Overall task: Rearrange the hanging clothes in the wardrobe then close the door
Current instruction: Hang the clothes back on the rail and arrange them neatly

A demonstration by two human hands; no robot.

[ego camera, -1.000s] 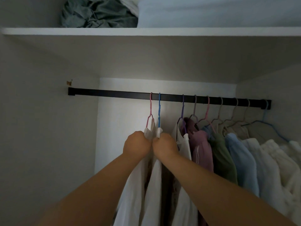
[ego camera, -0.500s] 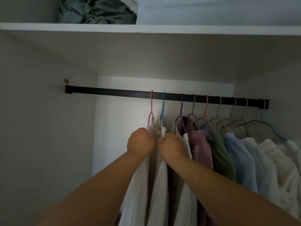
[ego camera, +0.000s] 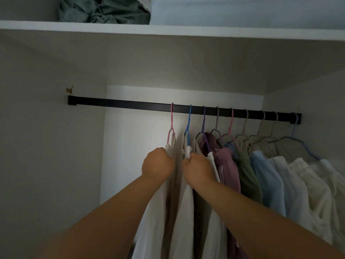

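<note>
A black rail (ego camera: 130, 104) crosses the wardrobe, and several garments hang from it on coloured hangers. My left hand (ego camera: 157, 165) grips the shoulder of a white garment (ego camera: 149, 221) on a pink hanger (ego camera: 171, 122). My right hand (ego camera: 198, 170) grips a second white garment (ego camera: 183, 217) on a blue hanger (ego camera: 189, 126). To the right hang a mauve garment (ego camera: 226, 169), a green one (ego camera: 247, 176), a light blue one (ego camera: 267, 182) and cream ones (ego camera: 308, 186). The wardrobe door is out of view.
A white shelf (ego camera: 168, 32) runs above the rail with a crumpled grey-green cloth (ego camera: 104, 11) and pale folded bedding (ego camera: 242, 10) on it. The rail's left stretch carries no hangers. The side walls (ego camera: 46, 165) stand close on both sides.
Both hands and the two white garments have shifted right along the rail. The blue hanger has moved away from the pink one and closer to the purple hanger.
</note>
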